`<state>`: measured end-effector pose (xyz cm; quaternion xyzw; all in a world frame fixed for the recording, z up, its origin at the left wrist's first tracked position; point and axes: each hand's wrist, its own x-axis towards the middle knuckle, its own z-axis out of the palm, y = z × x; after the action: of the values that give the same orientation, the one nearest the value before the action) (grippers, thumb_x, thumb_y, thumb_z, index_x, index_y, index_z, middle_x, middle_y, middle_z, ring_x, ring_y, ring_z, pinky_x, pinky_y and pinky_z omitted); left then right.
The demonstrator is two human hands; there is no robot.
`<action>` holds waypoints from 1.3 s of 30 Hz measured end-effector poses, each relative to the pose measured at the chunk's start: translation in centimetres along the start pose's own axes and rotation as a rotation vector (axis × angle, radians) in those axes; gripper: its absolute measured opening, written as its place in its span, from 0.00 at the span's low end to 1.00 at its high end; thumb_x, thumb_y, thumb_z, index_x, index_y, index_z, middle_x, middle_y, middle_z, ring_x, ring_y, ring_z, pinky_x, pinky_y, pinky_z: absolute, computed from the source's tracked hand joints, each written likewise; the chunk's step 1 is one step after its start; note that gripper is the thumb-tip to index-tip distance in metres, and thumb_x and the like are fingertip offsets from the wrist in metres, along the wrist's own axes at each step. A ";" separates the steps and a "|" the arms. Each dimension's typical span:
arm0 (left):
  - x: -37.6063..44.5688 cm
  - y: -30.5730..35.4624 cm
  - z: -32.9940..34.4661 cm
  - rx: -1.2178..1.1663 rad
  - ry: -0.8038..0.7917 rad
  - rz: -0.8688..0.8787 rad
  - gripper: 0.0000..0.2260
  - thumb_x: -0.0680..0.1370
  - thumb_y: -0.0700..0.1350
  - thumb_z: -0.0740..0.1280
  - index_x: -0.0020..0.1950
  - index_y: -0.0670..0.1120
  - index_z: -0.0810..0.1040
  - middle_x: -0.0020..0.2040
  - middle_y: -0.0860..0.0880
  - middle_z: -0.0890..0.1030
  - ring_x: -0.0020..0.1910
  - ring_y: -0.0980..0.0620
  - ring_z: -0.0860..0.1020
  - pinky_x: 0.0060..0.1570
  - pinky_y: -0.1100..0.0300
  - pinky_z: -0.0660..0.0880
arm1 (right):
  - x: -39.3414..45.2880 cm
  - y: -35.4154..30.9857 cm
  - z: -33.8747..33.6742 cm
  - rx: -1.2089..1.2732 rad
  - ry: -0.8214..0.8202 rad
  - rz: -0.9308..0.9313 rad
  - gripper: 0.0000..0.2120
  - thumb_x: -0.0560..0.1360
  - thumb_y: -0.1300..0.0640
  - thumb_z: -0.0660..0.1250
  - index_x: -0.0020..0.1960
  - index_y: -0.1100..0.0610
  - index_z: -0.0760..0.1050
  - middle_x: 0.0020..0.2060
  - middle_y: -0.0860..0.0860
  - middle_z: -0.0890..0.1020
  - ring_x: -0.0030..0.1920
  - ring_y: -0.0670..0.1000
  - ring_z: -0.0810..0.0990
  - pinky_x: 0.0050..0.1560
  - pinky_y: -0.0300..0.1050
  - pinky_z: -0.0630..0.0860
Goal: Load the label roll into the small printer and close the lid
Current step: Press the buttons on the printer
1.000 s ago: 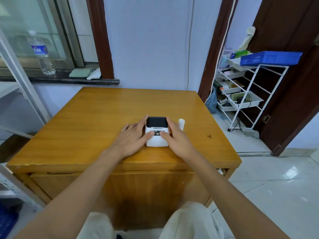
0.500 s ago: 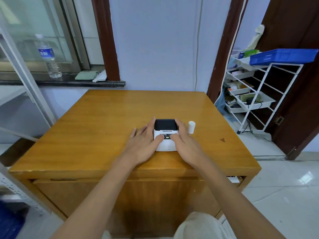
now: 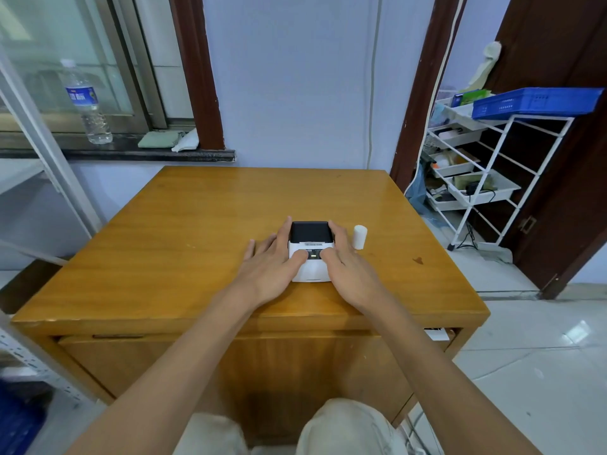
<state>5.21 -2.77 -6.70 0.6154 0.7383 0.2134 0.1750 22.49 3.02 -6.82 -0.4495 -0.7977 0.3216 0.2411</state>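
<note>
The small printer (image 3: 310, 236), white with a black lid, sits on the wooden table (image 3: 197, 231) near its front middle. Its lid is down. My left hand (image 3: 274, 267) clasps the printer's left side, index finger along the lid's edge and thumb on the white front panel. My right hand (image 3: 346, 269) clasps the right side the same way, thumb on the panel. The white label roll (image 3: 359, 237) stands upright on the table just right of the printer, a little apart from my right hand.
A white wire rack (image 3: 486, 178) with trays and a blue basket (image 3: 532, 101) stands right of the table by a dark door. A water bottle (image 3: 87, 103) and cloths rest on the window ledge at the back left. Grey metal shelving stands at the left.
The camera view has shifted slightly. Both hands stay on the printer's sides with the thumbs on its front panel; the label roll has not moved.
</note>
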 end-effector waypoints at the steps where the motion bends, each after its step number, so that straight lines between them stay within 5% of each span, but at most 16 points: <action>1: -0.1 0.0 0.1 0.001 0.004 0.002 0.35 0.80 0.61 0.46 0.85 0.58 0.36 0.85 0.50 0.59 0.84 0.53 0.51 0.82 0.46 0.40 | 0.0 0.0 0.0 0.001 0.000 0.003 0.29 0.85 0.47 0.49 0.85 0.45 0.48 0.78 0.51 0.70 0.66 0.55 0.76 0.53 0.52 0.71; 21: -0.3 -0.1 0.4 -0.011 0.076 0.008 0.40 0.74 0.66 0.43 0.86 0.57 0.42 0.84 0.52 0.63 0.83 0.54 0.56 0.82 0.49 0.45 | -0.4 -0.1 -0.1 -0.033 0.016 -0.029 0.30 0.85 0.45 0.50 0.85 0.46 0.47 0.80 0.48 0.68 0.66 0.53 0.76 0.57 0.53 0.75; 39: -0.4 -0.3 0.5 0.026 0.089 0.027 0.33 0.82 0.60 0.48 0.86 0.56 0.41 0.84 0.52 0.63 0.83 0.55 0.54 0.82 0.49 0.44 | -0.2 -0.1 0.0 -0.012 0.003 -0.015 0.30 0.85 0.46 0.51 0.85 0.46 0.47 0.80 0.48 0.68 0.69 0.53 0.74 0.59 0.53 0.73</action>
<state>5.31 -3.12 -7.25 0.6176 0.7396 0.2333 0.1309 22.53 2.83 -6.73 -0.4455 -0.8027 0.3143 0.2419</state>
